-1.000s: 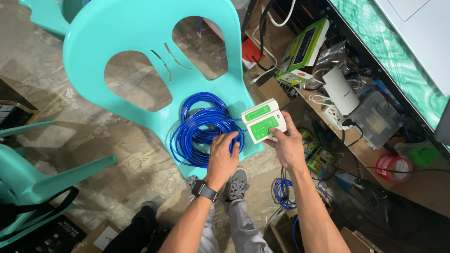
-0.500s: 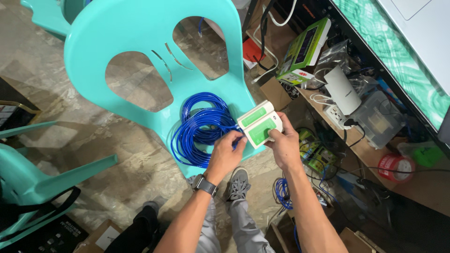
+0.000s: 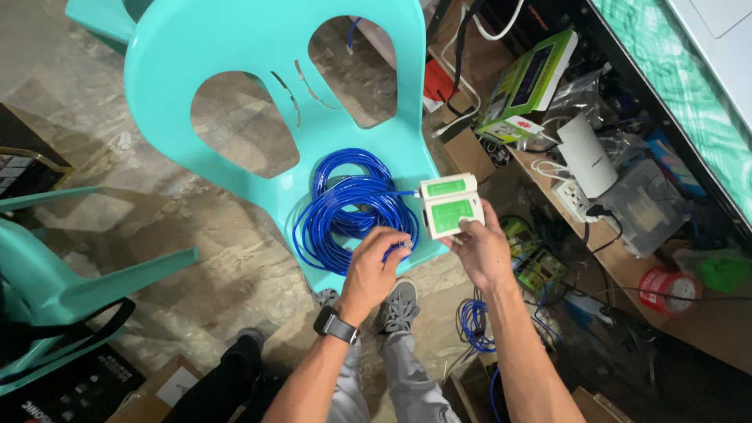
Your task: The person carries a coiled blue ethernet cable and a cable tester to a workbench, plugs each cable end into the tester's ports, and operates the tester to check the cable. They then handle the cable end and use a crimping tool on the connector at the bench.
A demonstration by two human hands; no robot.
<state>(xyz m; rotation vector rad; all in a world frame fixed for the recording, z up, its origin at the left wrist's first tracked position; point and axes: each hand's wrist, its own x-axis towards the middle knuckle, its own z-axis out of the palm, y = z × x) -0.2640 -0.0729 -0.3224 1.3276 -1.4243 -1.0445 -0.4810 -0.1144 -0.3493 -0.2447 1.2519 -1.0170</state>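
Right hand [image 3: 484,252] grips the white-and-green cable tester [image 3: 450,205], fingers wrapped round its lower edge, holding it just above the teal plastic chair [image 3: 258,47] seat. One end of the blue cable coil [image 3: 350,210] already looks plugged into the tester's left side. Left hand [image 3: 376,266] sits on the coil (which rests on the seat), fingers pinching a cable end near the tester. Second end looks not yet plugged in, so roughly halfway to a test.

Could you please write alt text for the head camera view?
A person's right hand holds a white-and-green cable tester over a teal plastic chair, while the left hand pinches the end of a coiled blue cable lying on the seat.
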